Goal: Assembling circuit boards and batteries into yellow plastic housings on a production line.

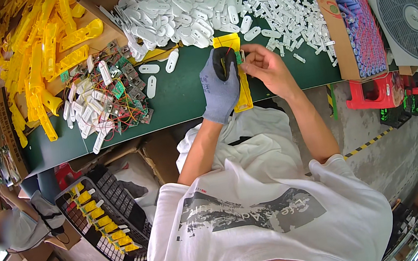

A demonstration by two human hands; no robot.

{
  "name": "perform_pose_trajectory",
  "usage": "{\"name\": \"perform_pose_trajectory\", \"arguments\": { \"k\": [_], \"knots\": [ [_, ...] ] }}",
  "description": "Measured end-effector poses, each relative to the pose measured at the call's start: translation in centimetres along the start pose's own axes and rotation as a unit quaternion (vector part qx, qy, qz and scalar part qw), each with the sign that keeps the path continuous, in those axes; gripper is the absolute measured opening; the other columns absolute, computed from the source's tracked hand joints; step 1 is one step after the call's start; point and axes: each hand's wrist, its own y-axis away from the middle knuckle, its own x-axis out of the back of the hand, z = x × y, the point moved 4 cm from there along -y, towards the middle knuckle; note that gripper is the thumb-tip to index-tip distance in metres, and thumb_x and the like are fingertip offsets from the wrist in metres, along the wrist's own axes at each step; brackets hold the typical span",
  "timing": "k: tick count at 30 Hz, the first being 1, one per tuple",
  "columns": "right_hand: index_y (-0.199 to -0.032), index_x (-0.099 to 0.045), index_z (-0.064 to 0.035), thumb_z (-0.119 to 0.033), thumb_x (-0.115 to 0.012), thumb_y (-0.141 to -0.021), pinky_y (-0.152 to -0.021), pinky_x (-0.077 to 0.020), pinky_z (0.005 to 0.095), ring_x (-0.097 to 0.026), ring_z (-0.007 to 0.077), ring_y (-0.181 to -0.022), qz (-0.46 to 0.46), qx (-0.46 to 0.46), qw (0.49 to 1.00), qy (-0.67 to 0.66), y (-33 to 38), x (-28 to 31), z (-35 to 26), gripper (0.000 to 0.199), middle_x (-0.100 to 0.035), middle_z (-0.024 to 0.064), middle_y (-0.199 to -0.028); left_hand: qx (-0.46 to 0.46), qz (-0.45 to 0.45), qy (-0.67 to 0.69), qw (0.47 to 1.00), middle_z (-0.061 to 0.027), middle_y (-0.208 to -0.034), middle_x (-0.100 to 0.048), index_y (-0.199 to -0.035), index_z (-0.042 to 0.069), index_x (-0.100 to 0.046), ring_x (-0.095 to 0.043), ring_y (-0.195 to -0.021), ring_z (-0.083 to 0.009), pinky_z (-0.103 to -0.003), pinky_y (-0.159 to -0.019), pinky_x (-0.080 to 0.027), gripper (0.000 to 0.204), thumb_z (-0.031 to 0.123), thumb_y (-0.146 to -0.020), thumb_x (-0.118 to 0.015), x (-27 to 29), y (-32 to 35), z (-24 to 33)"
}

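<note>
My left hand (220,88), in a grey glove with black fingertips, presses down on a long yellow plastic housing (241,94) lying on the green table (181,99). My bare right hand (264,65) pinches a small green circuit board (239,57) at the housing's upper part, right beside my left fingertips. A heap of wired circuit boards with white parts (105,98) lies to the left of my hands.
Yellow housings (37,43) pile up at the far left. White plastic covers (171,11) and small white pieces (283,14) lie behind my hands. A carton of blue cylindrical cells (350,10) stands right, next to a fan (412,16). A black crate (105,221) holds assembled yellow pieces; another person (18,220) sits lower left.
</note>
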Motion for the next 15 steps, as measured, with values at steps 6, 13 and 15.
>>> {"name": "perform_pose_trajectory", "arguments": {
  "k": [6,13,15],
  "knots": [
    [-0.122,-0.058,0.0032,-0.003,-0.065,-0.087,-0.081,-0.0515,0.0247,-0.063,0.0112,-0.088,0.043,0.046,0.997,0.046,0.8,-0.9,-0.2,0.036,-0.067,0.0095,-0.103,-0.023,-0.002,-0.017,1.000,-0.0165,-0.082,-0.061,-0.100,-0.003,-0.055,-0.058,-0.070,-0.0246,-0.033,-0.065,-0.046,0.015,0.002,-0.086,-0.055,-0.1,0.1,-0.4],
    [-0.129,-0.053,0.0017,0.000,-0.060,-0.089,-0.083,-0.0506,0.0247,-0.062,0.0099,-0.093,0.075,0.067,0.987,0.125,1.4,-1.7,-0.5,0.040,-0.066,0.0121,-0.109,-0.051,-0.012,-0.022,0.998,-0.0165,-0.087,-0.062,-0.105,-0.004,-0.053,-0.058,-0.074,-0.0217,-0.033,-0.070,-0.047,0.019,-0.003,-0.086,-0.051,-0.2,0.0,-0.6],
    [-0.129,-0.052,0.0021,0.000,-0.059,-0.090,-0.085,-0.0498,0.0245,-0.061,0.0097,-0.095,0.082,0.068,0.992,0.063,1.4,-1.9,0.0,0.040,-0.066,0.0123,-0.111,-0.063,-0.014,-0.023,0.998,-0.0162,-0.088,-0.061,-0.105,-0.004,-0.053,-0.058,-0.076,-0.0212,-0.032,-0.071,-0.047,0.019,-0.003,-0.086,-0.051,-0.1,0.2,-0.5]
  ]
}}
